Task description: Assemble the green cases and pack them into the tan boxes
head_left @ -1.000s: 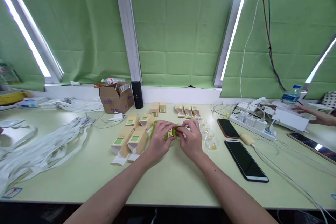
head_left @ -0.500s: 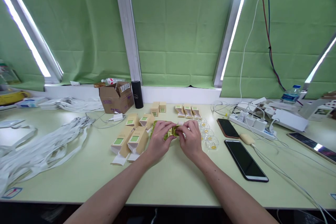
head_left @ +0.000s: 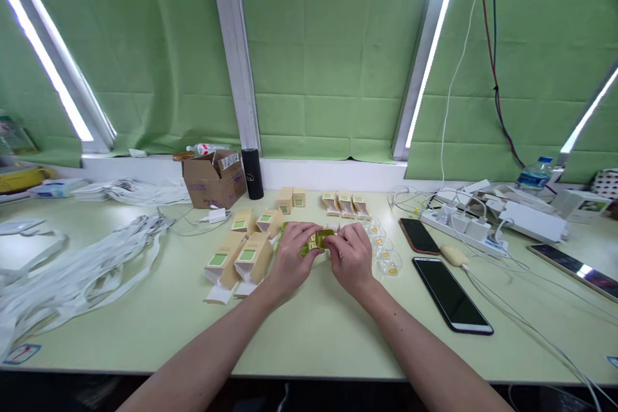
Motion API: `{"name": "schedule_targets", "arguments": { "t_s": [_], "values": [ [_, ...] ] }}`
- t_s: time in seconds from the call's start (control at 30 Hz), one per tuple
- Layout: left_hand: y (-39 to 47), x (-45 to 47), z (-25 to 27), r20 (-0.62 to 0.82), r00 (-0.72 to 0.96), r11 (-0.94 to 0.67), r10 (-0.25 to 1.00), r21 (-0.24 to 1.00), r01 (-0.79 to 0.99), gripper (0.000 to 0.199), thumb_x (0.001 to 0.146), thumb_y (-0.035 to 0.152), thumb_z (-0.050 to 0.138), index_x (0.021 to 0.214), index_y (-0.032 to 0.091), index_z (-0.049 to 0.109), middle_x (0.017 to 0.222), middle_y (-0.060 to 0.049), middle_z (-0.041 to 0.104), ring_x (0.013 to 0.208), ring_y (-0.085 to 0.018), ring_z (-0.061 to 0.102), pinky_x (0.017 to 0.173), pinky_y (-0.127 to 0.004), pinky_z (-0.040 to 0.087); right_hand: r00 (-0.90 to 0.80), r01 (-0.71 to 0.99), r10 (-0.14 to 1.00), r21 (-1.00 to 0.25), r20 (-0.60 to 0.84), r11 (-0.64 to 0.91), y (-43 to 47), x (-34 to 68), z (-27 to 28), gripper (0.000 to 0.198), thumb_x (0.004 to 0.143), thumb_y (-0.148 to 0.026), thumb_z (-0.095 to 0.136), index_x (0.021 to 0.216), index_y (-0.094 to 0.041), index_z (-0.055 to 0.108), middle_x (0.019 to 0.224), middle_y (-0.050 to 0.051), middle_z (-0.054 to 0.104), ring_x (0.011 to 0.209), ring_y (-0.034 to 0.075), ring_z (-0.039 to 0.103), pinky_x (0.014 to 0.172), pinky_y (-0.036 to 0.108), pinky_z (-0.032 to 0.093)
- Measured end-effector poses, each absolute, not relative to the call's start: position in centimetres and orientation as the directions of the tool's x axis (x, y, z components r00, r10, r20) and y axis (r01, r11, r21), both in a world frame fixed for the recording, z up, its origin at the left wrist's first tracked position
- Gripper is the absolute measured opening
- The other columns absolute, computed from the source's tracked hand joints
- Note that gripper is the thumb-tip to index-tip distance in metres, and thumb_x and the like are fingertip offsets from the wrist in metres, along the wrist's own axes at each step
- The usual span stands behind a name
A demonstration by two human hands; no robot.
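Observation:
Over the middle of the table, my left hand (head_left: 295, 253) and my right hand (head_left: 351, 253) meet at a small olive-green piece (head_left: 323, 238). Fingertips of both hands pinch it from either side; its exact kind is too small to tell. Under and behind my left fingers lies a green patterned sheet or tray (head_left: 306, 247), mostly covered. Left of my left hand stand several small tan boxes (head_left: 254, 255) with green labels, some with white flaps open. Just right of my right hand are several clear plastic cups (head_left: 389, 263) with yellow bits inside.
More tan boxes (head_left: 344, 203) stand farther back. A brown carton (head_left: 214, 181) and a black cylinder (head_left: 252, 174) are by the wall. Phones (head_left: 452, 295), a power strip (head_left: 463, 232) and cables lie at right. White straps (head_left: 96, 270) spread over the left.
The green piece between my fingertips has tilted, showing more of its face. My right fingers have shifted slightly; my left hand stays nearly still.

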State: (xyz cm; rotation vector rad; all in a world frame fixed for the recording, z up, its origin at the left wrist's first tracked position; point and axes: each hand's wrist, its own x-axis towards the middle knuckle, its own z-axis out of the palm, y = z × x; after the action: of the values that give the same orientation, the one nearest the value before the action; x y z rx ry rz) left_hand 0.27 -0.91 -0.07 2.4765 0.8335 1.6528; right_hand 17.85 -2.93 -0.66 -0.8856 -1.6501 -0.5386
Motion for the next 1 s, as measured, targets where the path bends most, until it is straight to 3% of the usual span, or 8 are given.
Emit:
{"name": "schedule_targets", "arguments": {
  "t_s": [0.83,1.0],
  "values": [
    [-0.82,0.28,-0.09,0.834,0.255,-0.827,0.489,0.351,0.438,0.035,0.095,0.019,0.070,0.130,0.026,0.068,0.118,-0.008,0.073,0.114,-0.027,0.063,0.098,-0.047,0.057,-0.103,0.794,0.217,-0.051,0.971,0.605,-3.20,17.82,-0.53,0.023,0.101,-0.014,0.058,0.085,-0.024,0.072,0.072,0.005,0.055,0.076,0.022,0.046,0.067,0.038,0.039],
    [-0.30,-0.10,-0.20,0.811,0.210,-0.782,0.545,0.402,0.477,0.036,0.093,0.017,0.071,0.128,0.026,0.069,0.121,-0.008,0.072,0.117,-0.026,0.064,0.102,-0.048,0.056,-0.105,0.783,0.198,-0.042,0.975,0.621,-3.62,17.56,-0.36,0.021,0.101,-0.013,0.060,0.089,-0.025,0.074,0.072,0.004,0.054,0.077,0.022,0.048,0.068,0.038,0.040]
  ]
}}
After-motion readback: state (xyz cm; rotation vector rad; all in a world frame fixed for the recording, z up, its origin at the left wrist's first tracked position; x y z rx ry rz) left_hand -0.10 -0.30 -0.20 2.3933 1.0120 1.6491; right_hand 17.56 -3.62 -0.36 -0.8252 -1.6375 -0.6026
